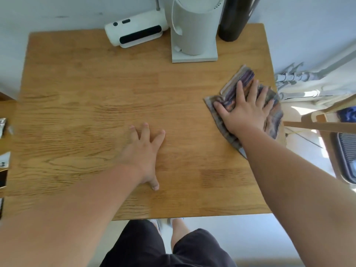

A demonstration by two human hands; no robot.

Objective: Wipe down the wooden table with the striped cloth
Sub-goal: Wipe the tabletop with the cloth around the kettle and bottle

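The wooden table (92, 97) fills most of the view. A striped cloth (233, 89) in purple, grey and tan lies bunched at the table's right edge, partly hanging over it. My right hand (245, 110) presses flat on the cloth with fingers spread. My left hand (145, 153) rests flat on the bare wood near the table's middle front, fingers spread and holding nothing.
At the back edge lie a white handheld device (134, 29), a tall pale grey appliance on a square base (194, 35) and a dark cylinder (234, 18). A wooden chair (316, 128) stands to the right. Small items sit at the left edge (3, 126).
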